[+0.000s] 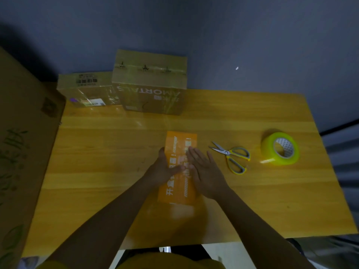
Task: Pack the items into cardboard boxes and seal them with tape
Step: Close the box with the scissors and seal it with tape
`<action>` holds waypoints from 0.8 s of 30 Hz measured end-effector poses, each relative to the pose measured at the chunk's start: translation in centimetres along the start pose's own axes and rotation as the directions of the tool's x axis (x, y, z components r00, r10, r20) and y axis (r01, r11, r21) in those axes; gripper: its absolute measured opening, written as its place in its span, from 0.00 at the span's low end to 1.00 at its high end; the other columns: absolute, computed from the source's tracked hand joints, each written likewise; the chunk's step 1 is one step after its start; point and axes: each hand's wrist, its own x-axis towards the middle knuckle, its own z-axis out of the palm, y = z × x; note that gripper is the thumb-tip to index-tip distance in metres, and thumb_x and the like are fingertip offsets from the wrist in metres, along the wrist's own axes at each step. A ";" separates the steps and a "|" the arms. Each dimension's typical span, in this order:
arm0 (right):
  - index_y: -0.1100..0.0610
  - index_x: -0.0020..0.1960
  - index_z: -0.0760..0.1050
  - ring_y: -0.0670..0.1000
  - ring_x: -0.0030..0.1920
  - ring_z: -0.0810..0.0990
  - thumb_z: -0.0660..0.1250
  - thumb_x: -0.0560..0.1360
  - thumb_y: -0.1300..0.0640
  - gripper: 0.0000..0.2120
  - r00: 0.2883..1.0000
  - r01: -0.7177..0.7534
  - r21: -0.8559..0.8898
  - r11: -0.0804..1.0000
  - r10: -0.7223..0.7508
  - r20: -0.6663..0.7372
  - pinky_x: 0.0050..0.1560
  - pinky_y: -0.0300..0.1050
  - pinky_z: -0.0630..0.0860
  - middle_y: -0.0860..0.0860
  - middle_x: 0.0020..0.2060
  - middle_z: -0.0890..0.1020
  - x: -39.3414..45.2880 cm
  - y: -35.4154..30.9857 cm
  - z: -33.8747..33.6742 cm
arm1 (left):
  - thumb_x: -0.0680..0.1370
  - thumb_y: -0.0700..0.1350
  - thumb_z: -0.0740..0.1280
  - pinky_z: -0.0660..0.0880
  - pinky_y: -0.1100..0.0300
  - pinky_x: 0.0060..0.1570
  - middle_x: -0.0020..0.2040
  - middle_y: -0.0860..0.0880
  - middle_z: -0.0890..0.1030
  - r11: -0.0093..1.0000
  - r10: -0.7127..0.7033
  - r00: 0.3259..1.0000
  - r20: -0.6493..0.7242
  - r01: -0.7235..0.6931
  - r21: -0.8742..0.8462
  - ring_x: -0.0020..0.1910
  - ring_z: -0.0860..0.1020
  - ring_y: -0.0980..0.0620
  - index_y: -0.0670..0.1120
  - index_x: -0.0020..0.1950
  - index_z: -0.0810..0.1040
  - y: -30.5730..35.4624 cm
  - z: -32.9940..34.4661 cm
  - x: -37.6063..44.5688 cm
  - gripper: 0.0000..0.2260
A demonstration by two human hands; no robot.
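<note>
Pressing on the orange printed box (179,152) mid-table, the left hand (165,168) and right hand (204,171) lie flat, fingers straight and together. It looks light, stiff cardboard; grip its long side edges.

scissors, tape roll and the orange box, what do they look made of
Scissors: shiny grey blades, likely steel; yellow and grey handles look like plastic.
Tape roll: glossy, see-through yellowish film, probably plastic, wound on a white printed core that looks like card.
Orange box: flat matte printed faces with crisp edges, probably cardboard.
</note>
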 end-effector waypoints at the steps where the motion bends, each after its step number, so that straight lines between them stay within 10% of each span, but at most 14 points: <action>1: 0.55 0.79 0.46 0.43 0.76 0.38 0.45 0.84 0.50 0.25 0.999 -0.031 -0.040 0.999 0.031 -0.011 0.73 0.43 0.30 0.48 0.78 0.47 0.9 -0.3 0.0 | 0.69 0.58 0.74 0.75 0.56 0.51 0.60 0.57 0.70 1.000 -0.002 1.000 0.006 0.002 0.002 0.54 0.75 0.54 0.51 0.75 0.49 0.0 -0.1 0.0 0.45; 6: 0.58 0.78 0.39 0.49 0.77 0.35 0.43 0.84 0.49 0.27 0.974 -0.220 0.103 0.970 0.224 -0.033 0.75 0.48 0.35 0.52 0.78 0.39 5.8 -2.5 0.0 | 0.67 0.60 0.75 0.78 0.50 0.52 0.58 0.58 0.69 1.000 -0.003 1.000 0.017 0.003 -0.013 0.54 0.76 0.53 0.52 0.75 0.48 0.3 -0.2 0.0 0.47; 10: 0.59 0.78 0.41 0.50 0.77 0.39 0.49 0.84 0.53 0.27 0.992 -0.095 0.241 0.966 0.111 -0.053 0.76 0.45 0.40 0.51 0.76 0.39 2.7 -1.5 0.5 | 0.68 0.59 0.74 0.77 0.50 0.54 0.61 0.55 0.70 1.000 -0.005 1.000 0.004 0.005 -0.013 0.55 0.76 0.53 0.52 0.75 0.47 0.3 -0.1 -0.2 0.46; 15: 0.54 0.77 0.58 0.52 0.70 0.68 0.58 0.82 0.56 0.24 0.973 -0.185 0.328 0.926 0.219 -0.069 0.66 0.43 0.63 0.54 0.72 0.68 -1.7 1.6 0.0 | 0.71 0.53 0.75 0.75 0.48 0.59 0.65 0.50 0.72 1.000 -0.011 1.000 -0.012 0.010 -0.004 0.60 0.76 0.49 0.48 0.75 0.49 1.2 -0.3 -0.7 0.44; 20: 0.50 0.79 0.48 0.54 0.70 0.69 0.62 0.79 0.48 0.34 0.861 -0.321 0.885 0.337 0.493 0.125 0.69 0.56 0.67 0.52 0.74 0.64 3.1 0.5 -2.1 | 0.74 0.54 0.71 0.74 0.49 0.57 0.67 0.48 0.73 0.951 0.059 0.996 0.073 -0.078 0.301 0.61 0.76 0.47 0.49 0.75 0.54 3.8 -0.9 -0.7 0.36; 24: 0.56 0.71 0.62 0.56 0.63 0.74 0.72 0.73 0.60 0.30 0.815 -0.248 0.929 0.276 0.578 0.046 0.63 0.58 0.73 0.57 0.65 0.71 2.4 0.2 -1.0 | 0.75 0.53 0.70 0.69 0.55 0.57 0.73 0.50 0.67 0.747 0.180 0.981 0.068 -0.181 0.640 0.67 0.71 0.47 0.52 0.77 0.51 5.7 -1.5 -0.8 0.38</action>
